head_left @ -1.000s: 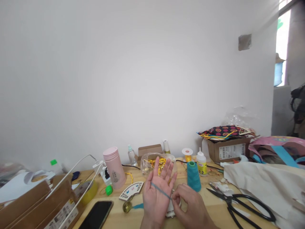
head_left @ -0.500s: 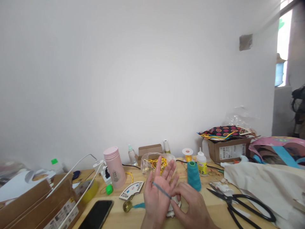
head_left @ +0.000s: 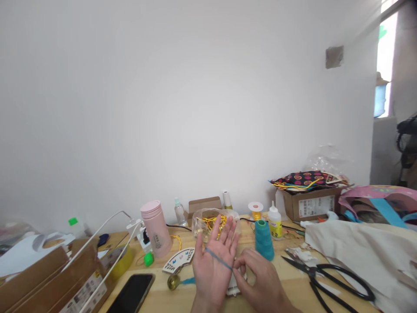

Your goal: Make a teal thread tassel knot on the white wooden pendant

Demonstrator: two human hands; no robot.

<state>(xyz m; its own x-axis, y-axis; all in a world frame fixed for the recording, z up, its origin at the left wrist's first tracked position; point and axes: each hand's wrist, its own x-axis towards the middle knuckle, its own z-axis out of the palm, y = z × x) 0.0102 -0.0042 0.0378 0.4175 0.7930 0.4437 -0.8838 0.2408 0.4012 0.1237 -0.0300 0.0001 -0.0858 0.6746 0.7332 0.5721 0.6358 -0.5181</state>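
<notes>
My left hand [head_left: 215, 269] is palm up with its fingers stretched out. A blue thread [head_left: 217, 258] lies across the palm and runs to my right hand [head_left: 257, 278], whose thumb and forefinger pinch its end. Beneath my right hand, partly hidden, a white piece [head_left: 233, 289] rests on the table. Left of my left hand lie a brass-coloured bell [head_left: 173, 282] with a teal ribbon and a white fan-shaped piece [head_left: 177, 260] with printed marks. A teal thread cone [head_left: 264, 240] stands behind my right hand.
Black scissors [head_left: 313, 272] lie at the right beside white cloth [head_left: 355, 248]. A phone [head_left: 132, 293], pink tumbler [head_left: 157, 230] and cardboard box [head_left: 42, 278] are at the left. Behind my hands are a bag of yellow cord [head_left: 210, 222] and a glue bottle [head_left: 275, 222].
My left hand has shifted slightly left, and its fingers are a little closer together. My right hand still pinches the thread. The whole view has moved slightly.
</notes>
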